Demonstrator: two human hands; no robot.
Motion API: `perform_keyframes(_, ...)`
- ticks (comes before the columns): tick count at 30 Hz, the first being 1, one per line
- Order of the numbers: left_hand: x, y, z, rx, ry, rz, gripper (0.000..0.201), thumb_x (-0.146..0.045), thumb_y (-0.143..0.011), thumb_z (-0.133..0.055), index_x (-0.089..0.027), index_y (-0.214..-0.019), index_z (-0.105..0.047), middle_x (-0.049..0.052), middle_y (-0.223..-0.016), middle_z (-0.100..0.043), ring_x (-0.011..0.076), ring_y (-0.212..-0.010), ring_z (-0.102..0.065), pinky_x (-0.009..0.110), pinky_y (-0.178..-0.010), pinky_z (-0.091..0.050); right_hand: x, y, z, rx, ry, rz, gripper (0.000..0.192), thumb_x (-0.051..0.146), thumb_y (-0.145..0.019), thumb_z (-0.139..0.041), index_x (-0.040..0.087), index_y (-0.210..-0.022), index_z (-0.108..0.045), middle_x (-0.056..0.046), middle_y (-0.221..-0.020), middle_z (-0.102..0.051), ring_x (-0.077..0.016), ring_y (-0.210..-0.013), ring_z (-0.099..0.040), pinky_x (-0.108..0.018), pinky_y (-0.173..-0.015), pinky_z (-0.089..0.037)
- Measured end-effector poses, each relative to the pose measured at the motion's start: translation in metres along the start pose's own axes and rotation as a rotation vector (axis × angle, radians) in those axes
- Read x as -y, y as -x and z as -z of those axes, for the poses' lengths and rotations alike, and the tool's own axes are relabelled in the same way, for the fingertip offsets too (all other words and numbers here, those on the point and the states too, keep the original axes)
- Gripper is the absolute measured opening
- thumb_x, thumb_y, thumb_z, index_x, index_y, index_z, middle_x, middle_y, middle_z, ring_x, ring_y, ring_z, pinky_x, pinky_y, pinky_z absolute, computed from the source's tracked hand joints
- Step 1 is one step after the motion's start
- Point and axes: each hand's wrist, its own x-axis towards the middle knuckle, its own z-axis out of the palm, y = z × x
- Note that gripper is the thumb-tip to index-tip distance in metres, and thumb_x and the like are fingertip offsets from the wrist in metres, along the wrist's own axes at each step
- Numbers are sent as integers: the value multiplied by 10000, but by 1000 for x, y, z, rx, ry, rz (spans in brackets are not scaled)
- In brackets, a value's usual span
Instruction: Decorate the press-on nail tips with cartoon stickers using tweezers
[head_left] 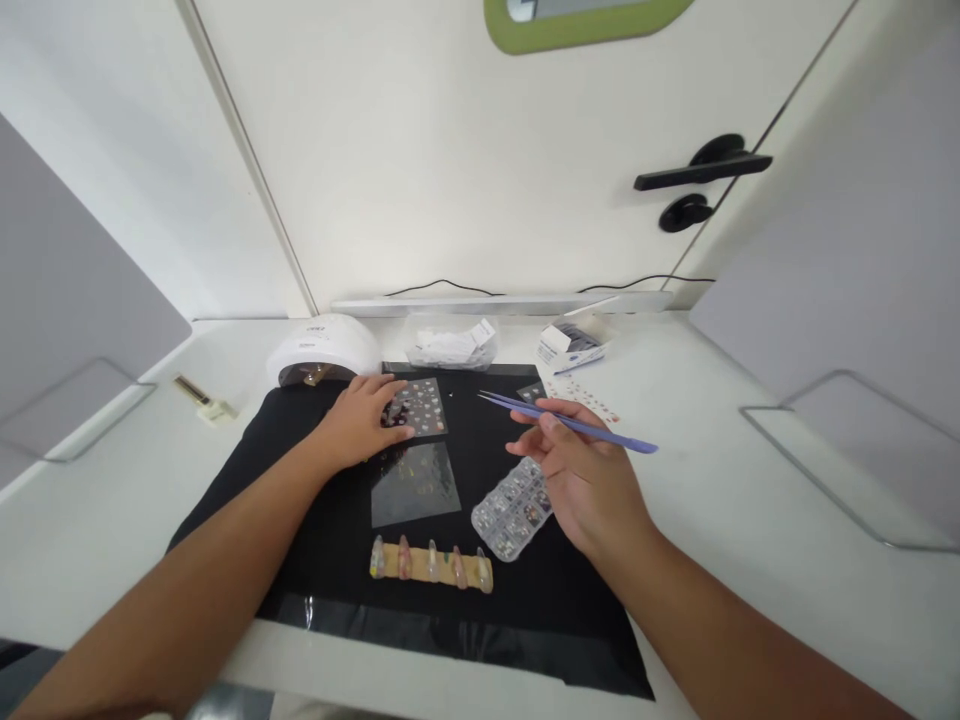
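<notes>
My right hand (581, 470) grips a pair of purple tweezers (592, 428), their thin tips pointing left above the black mat (315, 560). With fingers spread, my left hand (367, 420) rests on the left part of a nail sticker sheet (427, 405) dotted with small pale shapes. Just below lies a second clear sheet (416, 485) with faint markings. A clear compartment box of small gems (506, 515) sits partly behind my right hand. Nearer to me, several nail tips (432, 560) stand in a row on a tan strip (472, 575).
A white nail lamp (326, 340) stands at the back left, with a small bottle (214, 408) on its left. Behind the mat are a clear bag of white pieces (454, 345) and an open small box (574, 345). Another sticker sheet (589, 398) lies at right.
</notes>
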Motion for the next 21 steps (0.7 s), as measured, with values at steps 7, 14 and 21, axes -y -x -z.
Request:
perform_keyframes(7,4,0,-9,47,-43,12,355,-340,-973,-615,-179,-1288,-586,114,-1319,-603,258,-1119,-634,478,-935,-557,1,5,-2,3,40,40,214,355,-727,-832,235,-852,-705,1,-772,-783,-126,-592,-696,-300,-642,-590)
perform_keyframes(14,0,1,-8,53,-10,26,368,-343,-969,-621,-173,-1293,-581,114,-1315,-603,262,-1122,-633,484,-935,-556,-1,9,-4,30,126,116,184,318,-704,-843,231,-821,-732,-6,-764,-784,-133,-599,-680,-303,-625,-577)
perform_keyframes(21,-8,1,-3,35,60,-15,361,-343,-968,-622,-169,-1284,-586,112,-1296,-613,259,-1109,-639,479,-927,-560,-2,5,-2,101,142,185,148,326,-749,-820,254,-857,-747,-3,-784,-795,-152,-679,-718,-318,-689,-593)
